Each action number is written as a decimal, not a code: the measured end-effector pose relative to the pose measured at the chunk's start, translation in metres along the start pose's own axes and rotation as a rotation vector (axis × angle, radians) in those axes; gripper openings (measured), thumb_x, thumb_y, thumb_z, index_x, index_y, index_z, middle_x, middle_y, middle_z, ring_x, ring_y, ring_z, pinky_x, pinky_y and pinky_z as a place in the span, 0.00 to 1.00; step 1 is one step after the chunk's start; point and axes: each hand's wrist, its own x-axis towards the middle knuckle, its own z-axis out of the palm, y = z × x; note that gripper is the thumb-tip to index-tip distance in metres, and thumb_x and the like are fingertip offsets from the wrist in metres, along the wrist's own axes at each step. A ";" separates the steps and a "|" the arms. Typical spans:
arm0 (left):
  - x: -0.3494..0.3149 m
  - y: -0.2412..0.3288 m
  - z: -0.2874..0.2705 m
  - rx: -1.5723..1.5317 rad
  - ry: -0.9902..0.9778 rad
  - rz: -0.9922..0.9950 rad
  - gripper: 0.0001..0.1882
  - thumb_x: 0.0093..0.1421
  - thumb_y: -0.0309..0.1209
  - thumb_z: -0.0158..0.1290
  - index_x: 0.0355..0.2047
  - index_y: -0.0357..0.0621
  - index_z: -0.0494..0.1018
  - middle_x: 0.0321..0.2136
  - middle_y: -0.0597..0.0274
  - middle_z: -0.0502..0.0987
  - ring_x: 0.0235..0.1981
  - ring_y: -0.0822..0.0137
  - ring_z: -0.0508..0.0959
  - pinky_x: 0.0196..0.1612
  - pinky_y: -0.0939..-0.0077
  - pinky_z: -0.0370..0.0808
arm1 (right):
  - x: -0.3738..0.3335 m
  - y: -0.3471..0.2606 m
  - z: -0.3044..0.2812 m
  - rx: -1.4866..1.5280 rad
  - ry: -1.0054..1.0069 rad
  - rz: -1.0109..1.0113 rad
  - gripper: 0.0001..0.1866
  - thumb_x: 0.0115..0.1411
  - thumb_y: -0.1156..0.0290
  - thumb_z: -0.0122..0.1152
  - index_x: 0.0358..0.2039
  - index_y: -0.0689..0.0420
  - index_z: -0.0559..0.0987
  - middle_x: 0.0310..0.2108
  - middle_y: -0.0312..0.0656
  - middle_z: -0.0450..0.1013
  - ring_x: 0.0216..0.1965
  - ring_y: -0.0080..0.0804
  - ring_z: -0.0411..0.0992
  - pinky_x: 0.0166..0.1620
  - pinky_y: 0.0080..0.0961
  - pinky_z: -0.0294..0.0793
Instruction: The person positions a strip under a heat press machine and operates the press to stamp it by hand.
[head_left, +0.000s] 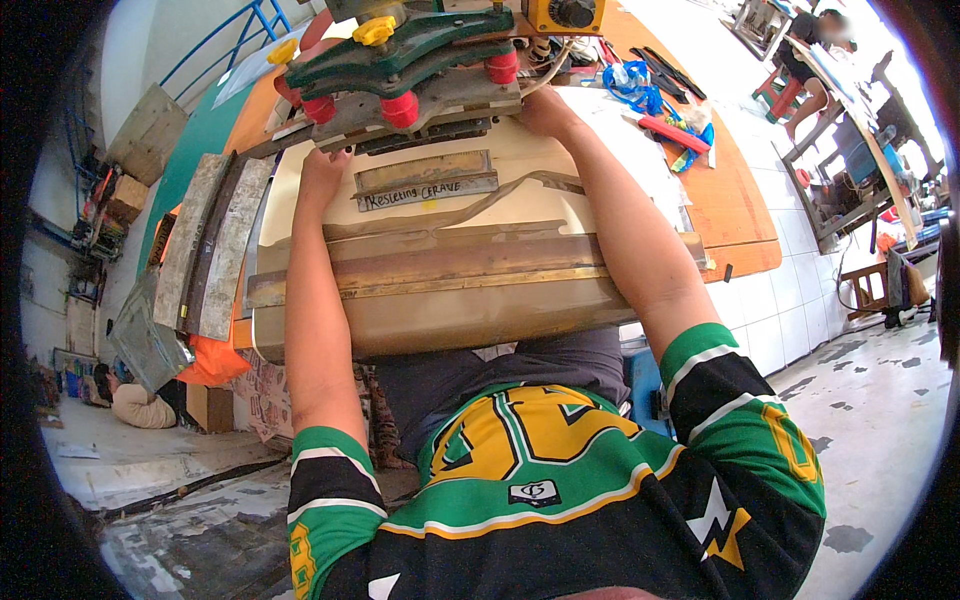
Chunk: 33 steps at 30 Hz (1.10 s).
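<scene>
A cream sheet (400,165) lies under a press with a dark green frame (420,60), yellow knobs and red feet. My left hand (325,172) rests at the sheet's left side, just below the press's lower plate (410,125); its fingers are mostly hidden there. On the sheet's right side, beside the plate, is my right hand (548,112), fingers tucked from sight. Between my forearms lies a flat metal bar (428,180) with handwriting on it. Closer to me, a worn brown strip (450,272) crosses the tan, rounded front of the work surface (450,320).
Long metal bars (205,245) lie at the table's left side. Right of the press are blue plastic (630,85), a red tool (672,130) and black strips on the orange tabletop (730,210). A person (805,70) sits by another workbench at the far right.
</scene>
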 end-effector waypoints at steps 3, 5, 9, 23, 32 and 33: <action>0.004 -0.007 0.005 0.027 -0.021 -0.012 0.17 0.53 0.36 0.50 0.30 0.29 0.71 0.25 0.41 0.75 0.32 0.46 0.75 0.33 0.62 0.70 | 0.002 0.010 0.007 0.018 0.029 -0.021 0.13 0.49 0.71 0.52 0.37 0.57 0.74 0.34 0.51 0.73 0.38 0.49 0.69 0.39 0.35 0.69; 0.006 -0.020 0.009 0.047 0.063 0.134 0.16 0.52 0.35 0.50 0.31 0.30 0.71 0.27 0.41 0.75 0.33 0.46 0.75 0.34 0.61 0.69 | 0.005 0.016 0.011 -0.010 0.128 -0.223 0.13 0.49 0.71 0.52 0.37 0.57 0.74 0.33 0.50 0.73 0.37 0.49 0.70 0.39 0.35 0.69; 0.008 -0.014 0.011 0.079 -0.002 0.112 0.16 0.52 0.35 0.50 0.33 0.32 0.71 0.28 0.43 0.75 0.35 0.46 0.74 0.35 0.61 0.69 | 0.006 0.031 0.019 -0.054 0.004 0.004 0.14 0.48 0.71 0.53 0.37 0.56 0.74 0.35 0.50 0.73 0.38 0.48 0.70 0.40 0.35 0.69; -0.010 0.006 -0.004 -0.028 -0.040 -0.018 0.13 0.53 0.33 0.50 0.31 0.32 0.68 0.20 0.57 0.71 0.22 0.68 0.67 0.28 0.73 0.65 | 0.007 0.019 0.028 -0.024 0.049 -0.130 0.17 0.47 0.68 0.51 0.40 0.53 0.73 0.36 0.50 0.72 0.39 0.48 0.70 0.42 0.37 0.70; -0.010 0.001 0.002 -0.141 0.069 0.143 0.13 0.54 0.33 0.47 0.29 0.32 0.69 0.20 0.54 0.72 0.22 0.63 0.68 0.29 0.69 0.65 | 0.004 0.009 0.015 0.066 0.056 0.013 0.16 0.49 0.66 0.50 0.39 0.52 0.73 0.35 0.51 0.72 0.38 0.49 0.70 0.40 0.39 0.70; -0.007 0.005 0.005 -0.134 0.122 0.248 0.19 0.56 0.39 0.44 0.24 0.29 0.69 0.16 0.53 0.69 0.20 0.61 0.66 0.27 0.65 0.63 | 0.003 0.015 0.015 0.058 0.056 0.025 0.15 0.49 0.66 0.50 0.38 0.52 0.74 0.35 0.51 0.73 0.37 0.49 0.71 0.40 0.39 0.70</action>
